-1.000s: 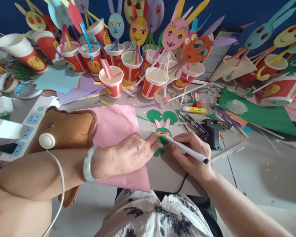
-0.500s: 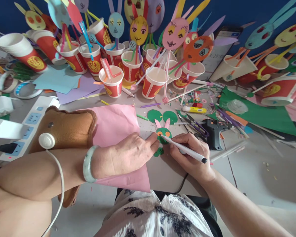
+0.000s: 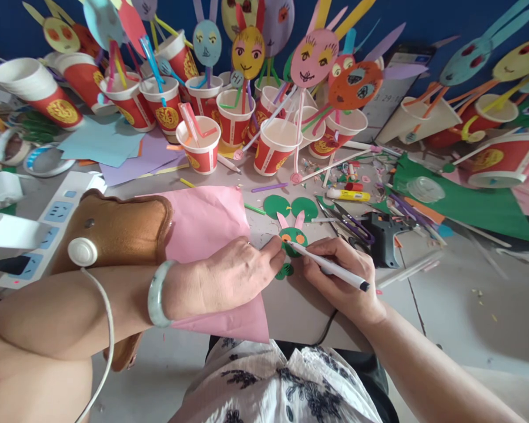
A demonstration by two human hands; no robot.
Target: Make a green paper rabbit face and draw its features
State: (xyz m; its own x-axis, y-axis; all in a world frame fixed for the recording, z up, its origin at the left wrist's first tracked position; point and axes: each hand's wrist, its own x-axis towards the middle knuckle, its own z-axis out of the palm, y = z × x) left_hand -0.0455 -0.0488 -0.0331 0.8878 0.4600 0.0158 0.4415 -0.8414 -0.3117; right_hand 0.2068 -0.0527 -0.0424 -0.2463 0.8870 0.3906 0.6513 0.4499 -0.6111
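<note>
A green paper rabbit face (image 3: 296, 249) with pink ears and orange eyes lies on the table in front of me. My right hand (image 3: 341, 276) is closed round a white marker pen (image 3: 335, 267) with a black end, its tip at the face near the eyes. From the other side my left hand (image 3: 233, 273) pinches the face's left edge, its fingertips partly hidden. Just below the face are small green paper pieces (image 3: 284, 271) with dark marks. Two green paper rounds (image 3: 277, 207) lie behind the ears. Under my left forearm rests a brown cushion-like pouch (image 3: 123, 229).
Red paper cups (image 3: 198, 153) holding straws and paper faces line the back. Pink paper (image 3: 207, 217) lies under my left hand. To the right are scissors (image 3: 348, 220), a black glue gun (image 3: 381, 238) and a yellow glue stick (image 3: 348, 194). A power strip (image 3: 55, 220) sits at left.
Almost nothing differs. Both hands, the marker pen and the rabbit face keep nearly the same places; the view has shifted very slightly.
</note>
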